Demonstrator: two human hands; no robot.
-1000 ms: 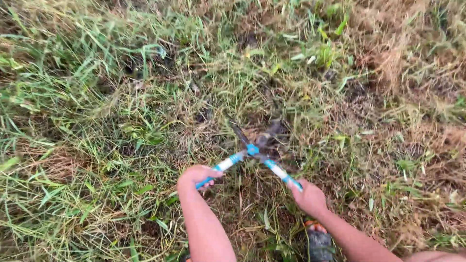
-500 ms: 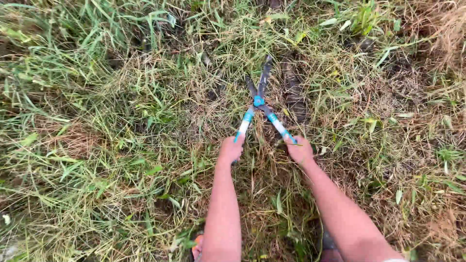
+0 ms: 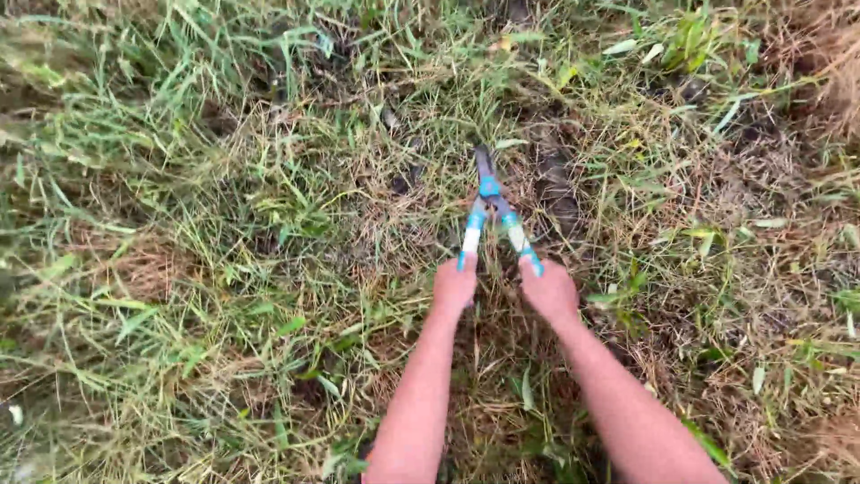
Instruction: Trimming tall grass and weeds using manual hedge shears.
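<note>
Garden shears (image 3: 488, 202) with blue-and-white handles and dark blades point away from me into the grass. My left hand (image 3: 455, 285) grips the left handle and my right hand (image 3: 548, 290) grips the right handle. The handles are drawn close together and the blades are closed, their tips at a patch of dry, cut grass. Both forearms reach up from the bottom of the view.
Long green grass (image 3: 161, 179) lies flattened on the left. Dry brown cut grass and dark bare soil (image 3: 555, 193) sit just right of the blades. More dry straw (image 3: 824, 81) fills the top right corner.
The shears went from wide open to closed as my hands came together. The blades now point straight ahead, and the view has shifted slightly.
</note>
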